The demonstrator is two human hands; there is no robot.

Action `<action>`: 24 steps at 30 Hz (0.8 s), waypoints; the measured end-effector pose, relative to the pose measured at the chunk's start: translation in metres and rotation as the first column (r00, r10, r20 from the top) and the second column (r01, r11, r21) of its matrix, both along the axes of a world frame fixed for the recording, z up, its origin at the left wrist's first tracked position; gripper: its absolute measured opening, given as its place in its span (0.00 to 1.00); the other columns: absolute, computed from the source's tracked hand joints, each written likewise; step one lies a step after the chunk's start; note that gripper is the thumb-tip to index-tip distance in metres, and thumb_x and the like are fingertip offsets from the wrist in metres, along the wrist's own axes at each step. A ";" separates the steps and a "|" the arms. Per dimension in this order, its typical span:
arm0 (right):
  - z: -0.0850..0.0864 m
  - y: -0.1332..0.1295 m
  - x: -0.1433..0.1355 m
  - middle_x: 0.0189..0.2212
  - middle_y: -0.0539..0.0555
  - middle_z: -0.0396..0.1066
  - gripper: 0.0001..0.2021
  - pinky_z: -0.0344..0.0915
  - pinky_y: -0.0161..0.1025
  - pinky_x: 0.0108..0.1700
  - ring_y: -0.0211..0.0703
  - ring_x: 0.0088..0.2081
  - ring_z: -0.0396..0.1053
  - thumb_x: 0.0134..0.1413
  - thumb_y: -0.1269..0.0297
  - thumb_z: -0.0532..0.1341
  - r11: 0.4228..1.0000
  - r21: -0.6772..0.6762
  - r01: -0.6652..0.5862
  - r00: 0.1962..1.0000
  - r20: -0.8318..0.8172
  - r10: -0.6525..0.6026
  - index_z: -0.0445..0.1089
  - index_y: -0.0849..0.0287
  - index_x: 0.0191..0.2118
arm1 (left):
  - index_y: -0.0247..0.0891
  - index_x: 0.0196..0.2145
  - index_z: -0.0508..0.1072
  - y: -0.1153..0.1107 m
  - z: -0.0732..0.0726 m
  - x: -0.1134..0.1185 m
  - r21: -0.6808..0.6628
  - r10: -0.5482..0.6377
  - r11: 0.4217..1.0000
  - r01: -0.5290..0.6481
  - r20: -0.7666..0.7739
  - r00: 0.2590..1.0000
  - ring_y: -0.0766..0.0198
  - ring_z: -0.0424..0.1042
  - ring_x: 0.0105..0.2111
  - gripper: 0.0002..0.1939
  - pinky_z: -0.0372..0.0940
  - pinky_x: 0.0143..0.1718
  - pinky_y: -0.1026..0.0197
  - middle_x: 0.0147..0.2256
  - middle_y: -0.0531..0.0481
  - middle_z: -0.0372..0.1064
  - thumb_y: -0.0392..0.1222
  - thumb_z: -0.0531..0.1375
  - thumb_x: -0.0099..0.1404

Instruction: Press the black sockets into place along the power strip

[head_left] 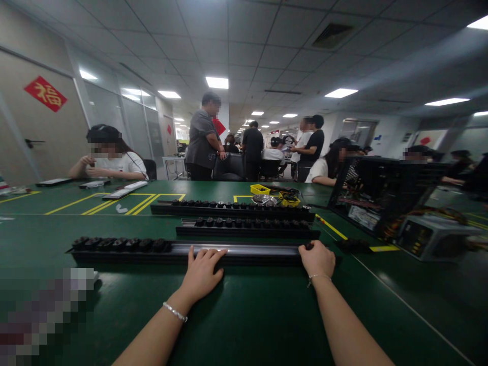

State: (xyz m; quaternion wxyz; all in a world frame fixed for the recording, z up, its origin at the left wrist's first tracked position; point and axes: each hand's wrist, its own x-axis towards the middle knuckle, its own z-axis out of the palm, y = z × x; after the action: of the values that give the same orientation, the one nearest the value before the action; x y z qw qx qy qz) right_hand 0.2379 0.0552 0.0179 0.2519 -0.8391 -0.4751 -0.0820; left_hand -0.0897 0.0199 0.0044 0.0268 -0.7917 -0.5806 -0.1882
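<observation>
A long black rail (244,259) lies across the green table in front of me, with several black modules (121,244) lined up in its left part and a bare, shiny channel to their right. My left hand (202,272) rests on the middle of the rail, fingers spread over the channel and holding nothing. At the rail's right end, my right hand (318,260) has its fingers closed round a small black piece, mostly hidden by them. Behind lie a shorter rail (244,231) and another long rail (229,209), both carrying rows of black modules.
An open computer case (381,198) and a power supply (430,236) with cables stand at the right. Yellow trays (260,189) and a metal dish (264,200) sit behind the rails. Other people sit or stand beyond. A pixelated area covers the lower left.
</observation>
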 end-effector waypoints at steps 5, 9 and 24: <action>-0.001 -0.001 0.000 0.38 0.60 0.71 0.17 0.50 0.53 0.53 0.52 0.42 0.66 0.48 0.56 0.52 1.000 0.000 0.005 0.999 -0.038 -0.005 0.68 0.61 0.39 | 0.53 0.55 0.61 0.001 -0.001 -0.001 0.007 -0.006 1.000 0.006 0.006 1.000 0.55 0.62 0.51 0.25 0.26 0.59 0.36 0.49 0.52 0.67 0.44 0.53 0.59; -0.001 -0.002 0.001 0.40 0.60 0.71 0.17 0.44 0.60 0.56 0.54 0.45 0.65 0.48 0.56 0.52 1.000 0.007 0.028 0.994 -0.101 -0.027 0.68 0.60 0.40 | 0.52 0.55 0.61 0.001 -0.001 -0.001 0.005 -0.010 1.000 0.010 0.011 1.000 0.55 0.61 0.51 0.24 0.26 0.59 0.36 0.49 0.52 0.67 0.44 0.53 0.59; -0.003 0.001 0.006 0.40 0.61 0.70 0.17 0.45 0.61 0.55 0.55 0.45 0.65 0.48 0.56 0.52 0.999 0.006 0.039 0.991 -0.130 -0.037 0.68 0.60 0.40 | 0.53 0.55 0.60 0.001 -0.003 -0.001 0.017 -0.011 1.000 0.011 0.002 1.000 0.55 0.61 0.51 0.25 0.27 0.59 0.35 0.49 0.52 0.67 0.44 0.53 0.60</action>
State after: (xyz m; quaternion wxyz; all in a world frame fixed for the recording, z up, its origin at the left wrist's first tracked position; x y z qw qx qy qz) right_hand 0.2435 0.0558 0.0151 0.2844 -0.8504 -0.4413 -0.0341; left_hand -0.0910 0.0212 0.0014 0.0318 -0.7945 -0.5745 -0.1943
